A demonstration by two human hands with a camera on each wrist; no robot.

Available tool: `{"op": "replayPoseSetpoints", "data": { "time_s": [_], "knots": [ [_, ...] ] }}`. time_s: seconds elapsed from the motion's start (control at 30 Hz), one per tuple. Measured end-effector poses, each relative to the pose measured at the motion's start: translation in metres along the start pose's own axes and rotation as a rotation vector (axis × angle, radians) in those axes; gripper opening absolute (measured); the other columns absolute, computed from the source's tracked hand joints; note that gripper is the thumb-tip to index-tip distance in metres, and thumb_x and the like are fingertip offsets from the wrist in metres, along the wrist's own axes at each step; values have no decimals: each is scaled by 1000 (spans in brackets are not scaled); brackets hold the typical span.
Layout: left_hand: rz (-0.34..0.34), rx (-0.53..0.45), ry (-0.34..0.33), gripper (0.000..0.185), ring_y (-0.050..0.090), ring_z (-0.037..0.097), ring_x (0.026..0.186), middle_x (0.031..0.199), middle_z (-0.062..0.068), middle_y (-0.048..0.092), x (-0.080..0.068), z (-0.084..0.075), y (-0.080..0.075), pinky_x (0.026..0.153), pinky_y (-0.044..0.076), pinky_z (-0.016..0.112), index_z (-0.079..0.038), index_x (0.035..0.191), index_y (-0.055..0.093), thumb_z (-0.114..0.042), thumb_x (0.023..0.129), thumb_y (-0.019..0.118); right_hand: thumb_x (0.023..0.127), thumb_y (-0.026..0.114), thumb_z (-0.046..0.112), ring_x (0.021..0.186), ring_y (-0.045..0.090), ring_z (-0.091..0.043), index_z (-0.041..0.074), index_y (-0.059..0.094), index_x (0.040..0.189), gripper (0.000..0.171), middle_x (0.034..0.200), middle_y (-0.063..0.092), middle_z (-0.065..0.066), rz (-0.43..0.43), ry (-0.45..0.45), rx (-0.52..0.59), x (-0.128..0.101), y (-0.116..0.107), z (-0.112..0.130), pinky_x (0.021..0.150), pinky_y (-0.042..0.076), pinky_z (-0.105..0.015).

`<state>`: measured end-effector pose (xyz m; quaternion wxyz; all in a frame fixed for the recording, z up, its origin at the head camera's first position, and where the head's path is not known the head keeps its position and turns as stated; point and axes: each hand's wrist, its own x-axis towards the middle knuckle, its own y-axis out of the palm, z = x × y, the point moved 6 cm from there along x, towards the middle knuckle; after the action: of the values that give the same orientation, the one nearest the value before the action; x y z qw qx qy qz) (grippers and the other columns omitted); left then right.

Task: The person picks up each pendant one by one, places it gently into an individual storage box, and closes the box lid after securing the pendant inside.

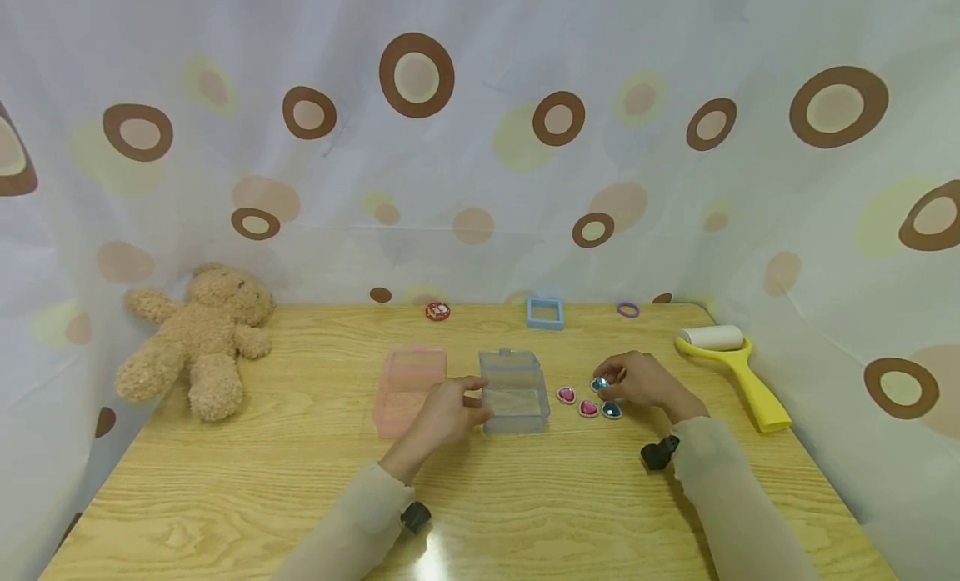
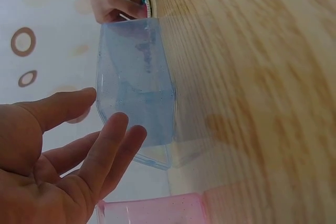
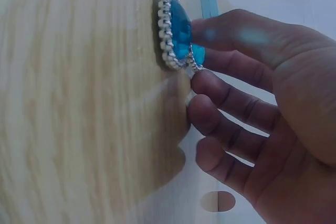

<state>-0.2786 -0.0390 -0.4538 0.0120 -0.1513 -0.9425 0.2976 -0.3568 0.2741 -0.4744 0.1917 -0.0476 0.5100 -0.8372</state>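
Observation:
My left hand [image 1: 447, 414] reaches over the pink clear box [image 1: 390, 410], its spread fingers beside the near left wall of the blue clear box [image 1: 514, 423]. In the left wrist view those fingers are loosely bent and grip nothing. My right hand [image 1: 643, 383] is at a light blue gem [image 1: 599, 384] with a beaded silver rim, thumb and fingertips on its edges; the right wrist view half hides this gem behind a darker blue gem [image 3: 180, 27]. Two pink gems, one left [image 1: 566, 395] and one nearer [image 1: 588, 408], lie beside them on the table.
A teddy bear [image 1: 206, 339] sits at the far left. Along the back edge lie a red round badge [image 1: 437, 312], a blue square frame [image 1: 544, 323] and a purple ring [image 1: 628, 310]. A yellow-handled lint roller [image 1: 753, 389] lies at the right. Patterned cloth [image 1: 480, 172] hangs behind.

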Motion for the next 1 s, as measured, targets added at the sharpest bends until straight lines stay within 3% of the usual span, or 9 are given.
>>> {"op": "replayPoseSetpoints", "data": {
  "time_s": [0.57, 0.8, 1.0],
  "knots": [
    [-1, 33, 4, 50, 69, 29, 112, 145, 15, 57, -1, -2, -1, 79, 62, 33, -3, 138, 58, -15, 92, 72, 85, 78, 20, 89, 61, -16, 13, 73, 114, 30, 96, 68, -1, 25, -17, -5, 0, 0, 0, 78, 52, -33],
    [-5, 40, 2, 50, 70, 29, 111, 144, 15, 57, -1, -3, -1, 78, 61, 32, -4, 138, 59, -16, 92, 73, 85, 79, 23, 91, 63, -18, 14, 74, 110, 27, 98, 70, -1, 3, -24, -6, 1, 0, -3, 81, 54, -38],
    [-4, 42, 22, 50, 70, 29, 111, 143, 16, 58, -1, -3, -1, 80, 61, 34, -3, 138, 58, -15, 92, 72, 85, 79, 26, 91, 63, -17, 15, 72, 108, 27, 99, 71, -2, -20, -27, 30, 0, -1, -3, 80, 53, -35]
  ]
}}
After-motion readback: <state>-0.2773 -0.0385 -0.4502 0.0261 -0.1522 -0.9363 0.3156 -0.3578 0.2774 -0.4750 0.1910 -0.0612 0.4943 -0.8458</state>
